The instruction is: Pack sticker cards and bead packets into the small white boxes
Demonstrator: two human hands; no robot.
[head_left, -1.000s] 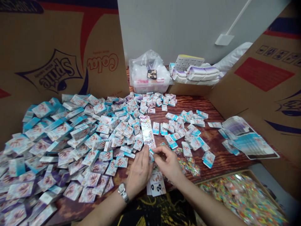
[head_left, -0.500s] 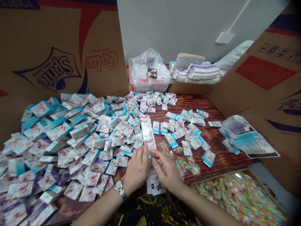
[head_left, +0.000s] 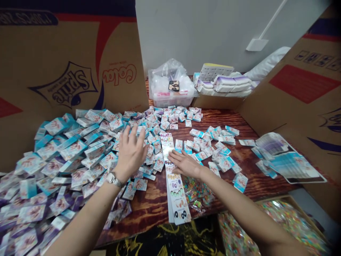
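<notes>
My left hand (head_left: 131, 152), with a watch on its wrist, hovers over a heap of small white-and-blue boxes (head_left: 73, 147) printed with a hand picture. Its fingers are spread and nothing shows in them. My right hand (head_left: 185, 163) reaches across a stack of long printed paper strips (head_left: 178, 199), fingers stretched out on the upper part. Rows of coloured pictures run along the top strip. Clear bags of colourful bits (head_left: 197, 192) lie beside the strips, partly under my right forearm.
More small boxes (head_left: 222, 160) lie scattered at the right, near a fanned stack of flat cartons (head_left: 285, 156). A plastic tub (head_left: 173, 101) and a carton of packs (head_left: 218, 101) stand behind. Large cardboard boxes (head_left: 117, 96) flank the table. Below right is a box of colourful bags (head_left: 237, 231).
My hands were together over the strips and have parted. The left moved up and left over the heap and opened; the right moved up the strips, leaving their lower part uncovered.
</notes>
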